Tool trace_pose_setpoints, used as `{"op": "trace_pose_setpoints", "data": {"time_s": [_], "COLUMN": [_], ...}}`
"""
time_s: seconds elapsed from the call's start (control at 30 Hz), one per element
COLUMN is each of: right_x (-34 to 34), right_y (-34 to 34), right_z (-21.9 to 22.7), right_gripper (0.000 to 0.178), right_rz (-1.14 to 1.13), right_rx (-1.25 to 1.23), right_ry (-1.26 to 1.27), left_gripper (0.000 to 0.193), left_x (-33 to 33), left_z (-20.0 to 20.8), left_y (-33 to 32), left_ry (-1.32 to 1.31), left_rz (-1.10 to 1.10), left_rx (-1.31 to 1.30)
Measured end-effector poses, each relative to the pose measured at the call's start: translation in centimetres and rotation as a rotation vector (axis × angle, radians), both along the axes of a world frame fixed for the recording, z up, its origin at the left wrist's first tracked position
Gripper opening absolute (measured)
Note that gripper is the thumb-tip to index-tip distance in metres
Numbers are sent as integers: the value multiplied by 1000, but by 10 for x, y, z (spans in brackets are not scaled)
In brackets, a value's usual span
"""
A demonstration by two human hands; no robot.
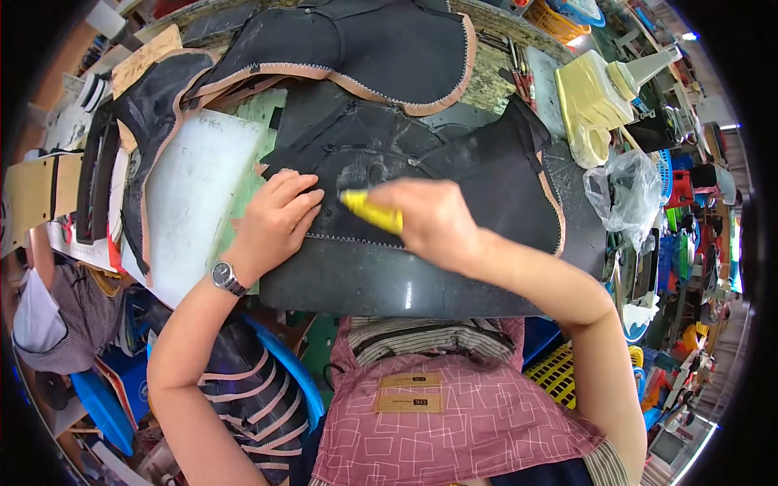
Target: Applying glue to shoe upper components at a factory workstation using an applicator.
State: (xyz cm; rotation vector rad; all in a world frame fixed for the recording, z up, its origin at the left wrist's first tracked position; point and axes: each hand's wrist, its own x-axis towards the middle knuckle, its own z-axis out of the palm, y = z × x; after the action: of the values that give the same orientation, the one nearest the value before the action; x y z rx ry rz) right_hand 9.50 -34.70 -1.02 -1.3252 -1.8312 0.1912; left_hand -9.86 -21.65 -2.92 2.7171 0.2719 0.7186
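Observation:
A black fabric piece (494,174) with a tan, zigzag-stitched edge lies on a dark, shiny board (348,279) in front of me. My left hand (279,212) presses down on its left part, fingers stretched out and slightly bent, with nothing gripped. Closed around a yellow tool (374,212), my right hand (429,219) is over the middle of the fabric. The tool's tip points left and touches or hovers just above a scuffed, greyish patch; motion blur hides its exact kind.
More black tan-edged pieces (389,49) lie at the far side and left, beside a white board (198,178). At the right stand a yellowish spouted bottle (587,97) and a crumpled clear plastic bag (624,194). Another person (73,308) is at the far left.

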Motion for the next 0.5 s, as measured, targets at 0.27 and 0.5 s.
{"op": "trace_pose_setpoints", "data": {"time_s": [0.27,0.5], "right_x": [-1,71], "right_y": [-31,-17], "right_z": [41,49], "right_gripper": [12,20], "right_rz": [13,-192], "right_rx": [-551,-73], "right_ry": [604,1409], "left_gripper": [19,19], "left_x": [0,32], "left_z": [-4,38], "left_y": [3,-32], "left_ry": [1,-87], "left_rz": [-11,-14], "left_rx": [-38,-89]}}
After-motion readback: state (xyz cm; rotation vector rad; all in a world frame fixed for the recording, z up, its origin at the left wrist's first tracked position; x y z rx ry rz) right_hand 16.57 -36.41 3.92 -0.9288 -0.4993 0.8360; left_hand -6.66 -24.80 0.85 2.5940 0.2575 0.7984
